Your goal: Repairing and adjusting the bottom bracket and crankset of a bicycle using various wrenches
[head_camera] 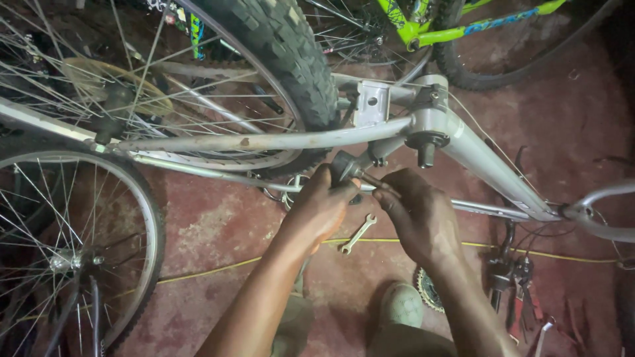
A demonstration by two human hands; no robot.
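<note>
My left hand (pixel 319 207) grips a dark round metal part (pixel 345 165) with a short axle sticking out of it, just below a silver bicycle frame (pixel 476 155). Touching the axle's free end, my right hand (pixel 417 215) pinches it with thumb and fingers. Right above the hands, the frame's bottom bracket shell (pixel 426 135) shows a dark stub pointing down. A knobby rear tyre (pixel 291 53) stands behind the frame.
A small open-ended spanner (pixel 358 234) lies on the reddish floor beneath my hands, beside a thin yellow cord (pixel 218 268). A spoked wheel (pixel 79 251) fills the left. Pliers and tools (pixel 522 291) lie at the right; a green bicycle (pixel 463 26) stands behind.
</note>
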